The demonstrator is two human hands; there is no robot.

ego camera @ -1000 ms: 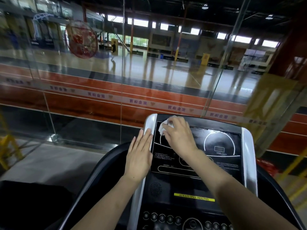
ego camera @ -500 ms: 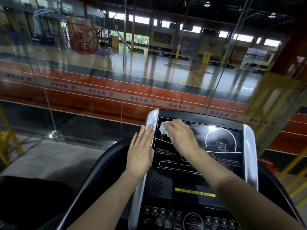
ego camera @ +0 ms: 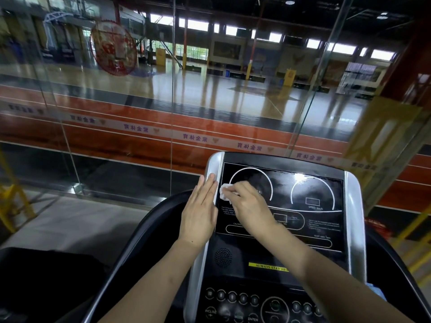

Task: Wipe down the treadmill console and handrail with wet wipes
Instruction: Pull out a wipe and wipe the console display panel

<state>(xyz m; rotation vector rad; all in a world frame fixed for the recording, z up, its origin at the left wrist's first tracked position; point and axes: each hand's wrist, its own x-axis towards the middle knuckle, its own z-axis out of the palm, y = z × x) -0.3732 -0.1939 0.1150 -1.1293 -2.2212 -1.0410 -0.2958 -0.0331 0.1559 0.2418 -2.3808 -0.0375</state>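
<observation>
right hand (ego camera: 250,207) pinches wet wipe (ego camera: 225,194) on console display (ego camera: 307,192) left edge, left hand (ego camera: 200,212) flat, open on the silver trim (ego camera: 213,166) — risk: drip into the speaker grille (ego camera: 223,257) below.

Setting: indoor sports centre, gym level overlooking a hall. Evidence: a black treadmill console with silver side trim (ego camera: 354,206), printed with white speed dials and a yellow "ALWAYS STAY HEALTHY" strip; clear floor-to-ceiling glass panels (ego camera: 130,127) just ahead of it, crossed by a pale band of purple lettering; beyond the glass, a red-orange running track with white lane lines (ego camera: 98,138) and a glossy wooden court floor (ego camera: 205,87). Further evidence: a basketball hoop with backboard (ego camera: 58,22) at far left and a row of high clerestory windows (ego camera: 198,25).
</observation>
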